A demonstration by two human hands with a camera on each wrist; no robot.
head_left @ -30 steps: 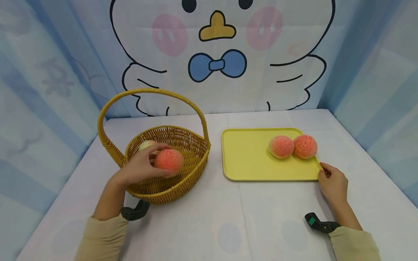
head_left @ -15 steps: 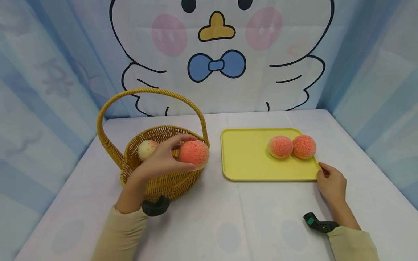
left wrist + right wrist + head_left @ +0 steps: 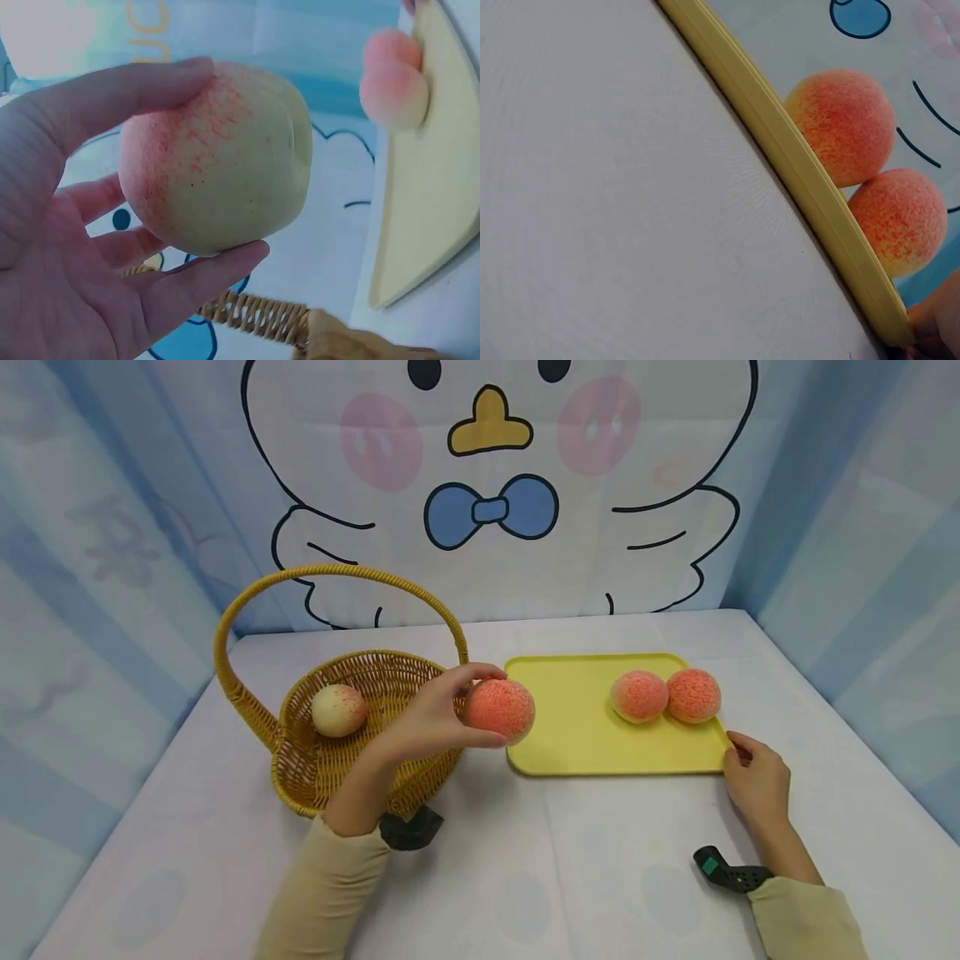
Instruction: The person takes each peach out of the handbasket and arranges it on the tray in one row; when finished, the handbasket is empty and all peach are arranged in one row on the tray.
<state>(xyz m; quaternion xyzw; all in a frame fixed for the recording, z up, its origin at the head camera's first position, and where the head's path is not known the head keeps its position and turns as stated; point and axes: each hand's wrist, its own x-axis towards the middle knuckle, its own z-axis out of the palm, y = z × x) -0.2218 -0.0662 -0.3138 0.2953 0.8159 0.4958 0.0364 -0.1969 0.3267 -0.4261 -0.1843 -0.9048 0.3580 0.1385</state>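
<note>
My left hand (image 3: 435, 717) grips a peach (image 3: 501, 712) between thumb and fingertips, in the air between the basket and the tray's left end. In the left wrist view this peach (image 3: 225, 165) shows a red blush over pale yellow. The woven basket (image 3: 390, 681), with a tall arched handle, stands on the left and has another pale peach (image 3: 339, 710) in it. On the yellow tray (image 3: 562, 739) two peaches (image 3: 639, 697) sit touching near the right end. My right hand (image 3: 759, 781) pinches the tray's near right corner; only part of that hand shows in the right wrist view.
A white cloth (image 3: 525, 877) covers the table. Behind it hangs a curtain (image 3: 491, 577) with a cartoon bird, and blue curtains close both sides. The basket's handle (image 3: 341, 570) arches high over the basket.
My left hand has carried the peach rightward, out of the basket and past its right rim to the tray's left edge. The right hand stays at the tray's corner.
</note>
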